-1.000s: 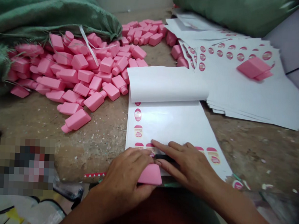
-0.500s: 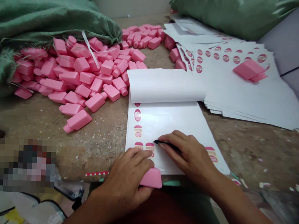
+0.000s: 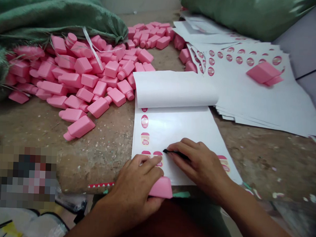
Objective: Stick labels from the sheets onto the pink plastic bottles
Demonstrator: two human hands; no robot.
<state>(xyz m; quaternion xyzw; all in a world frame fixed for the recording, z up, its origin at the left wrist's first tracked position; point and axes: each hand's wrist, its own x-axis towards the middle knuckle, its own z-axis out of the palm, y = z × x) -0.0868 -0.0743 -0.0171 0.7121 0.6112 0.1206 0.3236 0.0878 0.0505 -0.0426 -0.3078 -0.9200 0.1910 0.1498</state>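
My left hand (image 3: 138,182) is closed around a pink bottle (image 3: 162,187) at the table's front edge, with its fingertips resting on the label sheet. Between the thumb and fingers of my right hand (image 3: 198,161) is a thin black tool (image 3: 177,154); its kind is unclear. Its dark tip is just right of a pink-and-cream label (image 3: 158,159). The white label sheet (image 3: 183,130) lies under both hands, its far part curled over. More labels run down its left side, and one label (image 3: 224,164) sits near its right edge, partly behind my right wrist.
Many pink bottles (image 3: 82,82) spill from a green sack (image 3: 60,18) at the left. Stacked label sheets (image 3: 258,98) lie at the right, with one pink bottle (image 3: 264,73) on them. Another green sack (image 3: 246,14) stands behind. A blurred-out patch covers the lower left.
The black tool's tip has shifted very slightly right beside the label. The view has turned a little, so the bottle pile sits further left. Both hands keep their hold.
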